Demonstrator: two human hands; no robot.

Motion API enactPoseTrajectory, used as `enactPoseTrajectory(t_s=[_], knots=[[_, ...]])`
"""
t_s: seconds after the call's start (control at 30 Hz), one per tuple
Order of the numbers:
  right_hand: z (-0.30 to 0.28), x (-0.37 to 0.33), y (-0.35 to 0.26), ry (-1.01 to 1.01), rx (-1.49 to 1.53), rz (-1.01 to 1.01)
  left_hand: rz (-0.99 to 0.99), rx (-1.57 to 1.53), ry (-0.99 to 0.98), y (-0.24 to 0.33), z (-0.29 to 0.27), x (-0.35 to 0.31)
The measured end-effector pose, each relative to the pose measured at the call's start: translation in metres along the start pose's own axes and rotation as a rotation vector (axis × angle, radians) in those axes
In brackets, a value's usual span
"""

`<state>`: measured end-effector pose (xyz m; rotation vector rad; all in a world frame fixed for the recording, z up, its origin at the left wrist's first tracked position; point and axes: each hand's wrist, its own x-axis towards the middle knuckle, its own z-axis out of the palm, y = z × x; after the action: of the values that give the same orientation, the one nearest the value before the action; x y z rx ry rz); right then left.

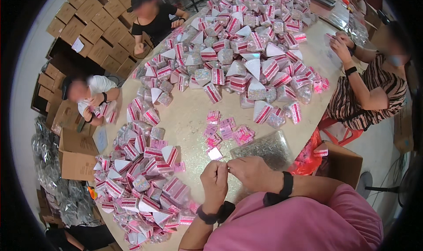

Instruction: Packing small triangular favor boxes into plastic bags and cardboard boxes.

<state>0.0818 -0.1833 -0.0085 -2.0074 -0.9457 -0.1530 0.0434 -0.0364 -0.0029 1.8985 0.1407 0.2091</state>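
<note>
- Far L: carton [78, 163] w/ raised flaps, beside table edge; contents not visible, so qty boxed can't be told.
- L side: co-worker in white top [98, 89] handles pink-and-white pkg; that unit prob. in process.
- L heap [142, 176]: many wedge-shaped pkgs, pink/white w/ clear wrap, loose on table [183, 114]. Most appear filled, i.e. assembly prob. well advanced; none boxed here.
- L hand [214, 180]: fingers closed in pinch, tips meeting R hand's at near side of table. Held item, if any, too small to ID.
- Pink cards [226, 130]: small group, loose, ahead of hands; apparently not yet used.
- Far heap [246, 44]: large, same pkg type; prob. bulk of finished or near-finished output.
- R hand [252, 171]: fingers closed in pinch against L; item btwn tips unclear.
- Clear tray [287, 146]: just beyond R hand, holds fine silvery pcs; supply prob. not exhausted.
- Far R: co-worker in striped top [370, 90], hands raised w/ small item; prob. another unit incomplete.
</note>
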Motion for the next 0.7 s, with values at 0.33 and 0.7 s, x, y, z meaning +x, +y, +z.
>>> enactPoseTrajectory(t_s=[0.33, 0.7], knots=[[-0.038, -0.050, 0.038, 0.063, 0.095, 0.270, 0.093, 0.162, -0.213, -0.003, 0.033, 0.086], [-0.093, -0.103, 0.056, 0.095, 0.244, 0.749, 0.247, 0.864, -0.319, -0.071, 0.170, 0.137]])
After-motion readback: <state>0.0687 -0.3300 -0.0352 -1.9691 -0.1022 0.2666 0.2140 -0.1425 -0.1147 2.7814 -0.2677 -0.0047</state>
